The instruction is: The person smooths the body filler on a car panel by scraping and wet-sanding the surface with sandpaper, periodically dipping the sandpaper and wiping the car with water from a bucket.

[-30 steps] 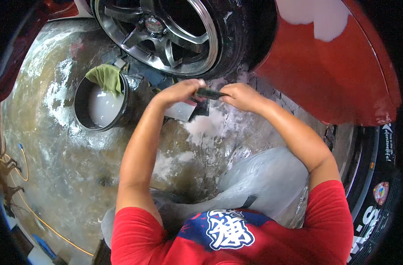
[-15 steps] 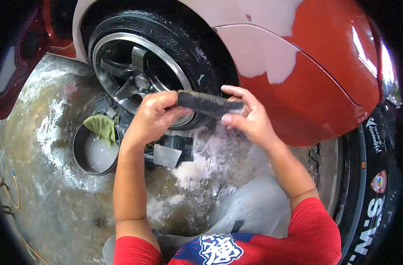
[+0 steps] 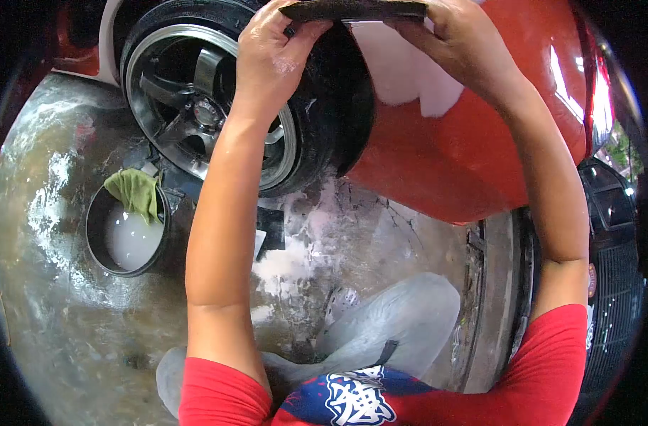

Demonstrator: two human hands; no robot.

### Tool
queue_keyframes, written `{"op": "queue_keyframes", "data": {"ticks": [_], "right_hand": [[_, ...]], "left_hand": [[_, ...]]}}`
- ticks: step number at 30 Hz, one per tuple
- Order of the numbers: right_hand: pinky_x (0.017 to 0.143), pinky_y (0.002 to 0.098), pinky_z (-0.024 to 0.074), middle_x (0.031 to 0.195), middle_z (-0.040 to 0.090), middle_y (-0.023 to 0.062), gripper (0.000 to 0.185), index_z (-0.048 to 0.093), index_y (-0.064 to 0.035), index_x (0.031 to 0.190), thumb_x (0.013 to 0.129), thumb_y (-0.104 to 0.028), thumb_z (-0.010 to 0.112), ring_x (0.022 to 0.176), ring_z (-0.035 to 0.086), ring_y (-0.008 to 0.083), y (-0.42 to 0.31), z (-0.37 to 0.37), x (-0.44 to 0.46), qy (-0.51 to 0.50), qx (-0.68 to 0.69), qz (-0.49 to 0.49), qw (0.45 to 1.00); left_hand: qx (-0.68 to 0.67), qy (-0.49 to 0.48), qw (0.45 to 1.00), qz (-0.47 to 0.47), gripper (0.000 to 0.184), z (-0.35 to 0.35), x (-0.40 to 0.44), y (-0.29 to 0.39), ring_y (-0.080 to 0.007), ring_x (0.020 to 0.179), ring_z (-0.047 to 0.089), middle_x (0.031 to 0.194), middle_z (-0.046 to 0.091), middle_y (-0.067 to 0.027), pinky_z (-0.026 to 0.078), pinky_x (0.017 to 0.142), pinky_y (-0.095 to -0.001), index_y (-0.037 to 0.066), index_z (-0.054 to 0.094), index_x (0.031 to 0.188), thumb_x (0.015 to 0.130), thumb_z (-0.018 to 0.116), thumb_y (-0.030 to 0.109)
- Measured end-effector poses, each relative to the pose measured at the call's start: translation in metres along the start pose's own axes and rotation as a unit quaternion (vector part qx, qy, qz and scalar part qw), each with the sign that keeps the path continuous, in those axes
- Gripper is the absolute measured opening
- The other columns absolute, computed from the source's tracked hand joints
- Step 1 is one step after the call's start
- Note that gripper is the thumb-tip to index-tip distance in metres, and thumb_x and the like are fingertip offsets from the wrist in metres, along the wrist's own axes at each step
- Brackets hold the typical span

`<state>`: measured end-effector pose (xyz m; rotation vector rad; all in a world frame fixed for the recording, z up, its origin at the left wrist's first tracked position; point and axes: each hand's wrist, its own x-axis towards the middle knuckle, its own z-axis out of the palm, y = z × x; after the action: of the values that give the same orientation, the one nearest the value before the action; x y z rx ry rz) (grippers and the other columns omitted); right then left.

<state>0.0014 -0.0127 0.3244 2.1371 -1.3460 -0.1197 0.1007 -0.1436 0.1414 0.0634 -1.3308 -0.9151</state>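
Note:
A long dark flat block (image 3: 356, 10) spans between my two hands at the top edge of the view, in front of the car's panel. My left hand (image 3: 278, 53) is closed on the block's left end, thumb below it. Around the right end my right hand (image 3: 455, 35) is closed, its fingers partly cut off by the frame's edge. Behind the block is the red car body (image 3: 438, 156) with a pale patch (image 3: 402, 67). What lies on the block's far side is hidden.
The wheel (image 3: 207, 113) stands at the upper left. A black bucket (image 3: 91, 234) of cloudy water has a green cloth (image 3: 133, 192) over its rim. Dark and pale sheets lie on the wet floor (image 3: 61, 319). A dark slatted panel (image 3: 615, 305) stands at the right.
Both hands have risen with the block from low near the wheel to the top of the view. My right hand, looser half a second ago, now grips its end. The view has also shifted.

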Motion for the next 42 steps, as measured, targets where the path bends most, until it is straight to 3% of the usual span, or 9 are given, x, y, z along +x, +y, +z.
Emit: {"op": "queue_keyframes", "data": {"ticks": [1,10,20,32,37,38,39,40,42], "right_hand": [[0.07,0.0451,0.0509,0.085,0.062,0.015,0.009,0.063,-0.0058,0.088,0.086,-0.01,0.071,0.078,0.062,0.0391,0.004,0.003,0.001,0.018,-0.009,-0.025,0.999],[0.071,0.0443,0.0505,0.083,0.061,0.012,0.008,0.064,-0.0054,0.084,0.084,-0.008,0.071,0.08,0.063,0.0341,0.004,-0.006,-0.007,0.001,-0.035,-0.032,0.999],[0.073,0.0432,0.0509,0.085,0.06,0.01,0.011,0.064,-0.0072,0.086,0.08,-0.007,0.072,0.08,0.062,0.032,0.024,0.014,-0.019,0.062,-0.073,-0.084,0.992],[0.067,0.0418,0.0493,0.082,0.06,0.0106,0.015,0.062,-0.0074,0.085,0.077,-0.008,0.074,0.076,0.062,0.0319,0.025,-0.002,-0.03,0.037,-0.106,-0.064,0.992],[0.065,0.0412,0.0489,0.078,0.062,0.0102,0.014,0.064,-0.0057,0.085,0.078,-0.012,0.075,0.072,0.063,0.0302,0.006,0.002,-0.023,0.084,-0.075,-0.069,0.991],[0.064,0.041,0.0488,0.077,0.064,0.0102,0.014,0.066,-0.0044,0.085,0.08,-0.013,0.075,0.07,0.063,0.0291,-0.006,0.006,-0.023,0.086,-0.059,-0.069,0.992],[0.074,0.038,0.0521,0.09,0.062,0.0102,0.02,0.068,-0.0052,0.095,0.077,-0.001,0.076,0.086,0.064,0.0294,-0.019,0.016,-0.032,0.083,-0.009,-0.073,0.994],[0.074,0.0391,0.052,0.09,0.061,0.01,0.02,0.067,-0.0055,0.093,0.075,-0.001,0.076,0.085,0.064,0.0299,-0.038,0.025,-0.041,0.039,0.034,-0.053,0.997],[0.074,0.0413,0.0518,0.088,0.06,0.0096,0.02,0.065,-0.0062,0.088,0.072,-0.001,0.075,0.084,0.063,0.031,-0.081,0.043,-0.058,-0.046,0.12,-0.01,0.992]], "left_hand": [[-0.008,0.036,0.999,0.027,0.007,0.005,0.001,0.0,-0.0274,0.076,0.06,0.084,0.061,-0.0077,0.047,0.07,-0.0358,-0.001,0.065,0.088,0.091,0.07,0.003],[0.108,0.056,0.984,0.129,0.009,0.014,0.004,-0.007,-0.0357,0.086,0.062,0.088,0.063,-0.0141,0.048,0.08,-0.0424,0.001,0.066,0.091,0.091,0.069,0.01],[0.123,0.041,0.982,0.138,0.006,0.017,-0.006,-0.002,-0.0352,0.09,0.062,0.09,0.065,-0.0116,0.048,0.083,-0.0432,0.004,0.067,0.093,0.087,0.069,0.007],[0.241,0.053,0.949,0.194,0.02,0.029,0.001,0.017,-0.0328,0.091,0.061,0.091,0.064,-0.0099,0.05,0.081,-0.043,0.008,0.069,0.091,0.073,0.07,0.0],[0.192,0.042,0.957,0.214,0.03,0.007,0.004,0.009,-0.0343,0.093,0.061,0.095,0.064,-0.0122,0.051,0.085,-0.042,0.008,0.071,0.099,0.071,0.07,-0.002],[0.177,-0.015,0.968,0.178,0.035,-0.012,0.003,0.002,-0.0279,0.093,0.061,0.095,0.064,-0.0093,0.05,0.085,-0.0371,0.007,0.07,0.109,0.076,0.068,-0.004],[0.125,-0.004,0.99,0.07,0.035,-0.027,-0.005,0.005,-0.0223,0.09,0.061,0.095,0.063,-0.0062,0.05,0.082,-0.0329,0.005,0.068,0.113,0.079,0.066,-0.004],[0.072,0.009,0.997,-0.039,0.035,-0.042,-0.014,0.009,-0.0167,0.088,0.06,0.095,0.062,-0.0031,0.05,0.079,-0.0286,0.004,0.067,0.117,0.083,0.065,-0.003],[0.066,-0.115,0.958,-0.256,0.031,-0.099,-0.02,0.028,-0.0091,0.082,0.056,0.096,0.06,0.0016,0.048,0.072,-0.0213,0.002,0.065,0.121,0.09,0.065,0.001]]}}
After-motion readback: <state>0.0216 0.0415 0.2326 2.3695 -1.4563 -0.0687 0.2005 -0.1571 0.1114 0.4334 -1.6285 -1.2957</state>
